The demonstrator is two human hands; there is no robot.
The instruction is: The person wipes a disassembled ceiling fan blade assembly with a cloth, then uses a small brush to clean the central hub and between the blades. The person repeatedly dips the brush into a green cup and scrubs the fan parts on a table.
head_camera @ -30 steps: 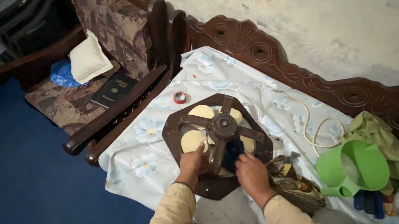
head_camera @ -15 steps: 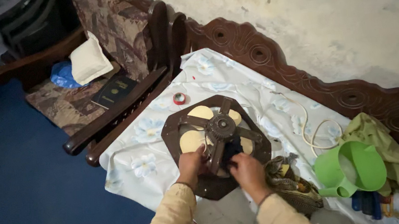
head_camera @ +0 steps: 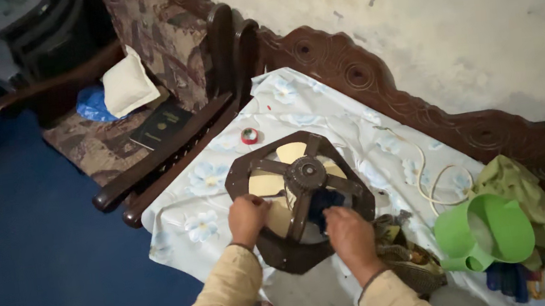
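A dark brown octagonal exhaust fan (head_camera: pixel 300 199) lies flat on a white floral sheet (head_camera: pixel 207 181), its cream blades showing between the frame's spokes. My left hand (head_camera: pixel 248 217) grips the fan's left rim. My right hand (head_camera: pixel 348 232) presses a dark blue cloth (head_camera: pixel 325 202) into the opening beside the central motor hub (head_camera: pixel 307 171).
A small red tape roll (head_camera: pixel 249 136) sits behind the fan. A green plastic jug (head_camera: pixel 486 231), an olive cloth (head_camera: pixel 530 195), a white cord (head_camera: pixel 436 179) and a patterned rag (head_camera: pixel 404 254) lie to the right. A wooden armchair (head_camera: pixel 145 113) holding a dark booklet stands on the left.
The fan blades have turned inside the frame. My left hand moved from the blades out to the left rim. The right hand stays on the blue cloth.
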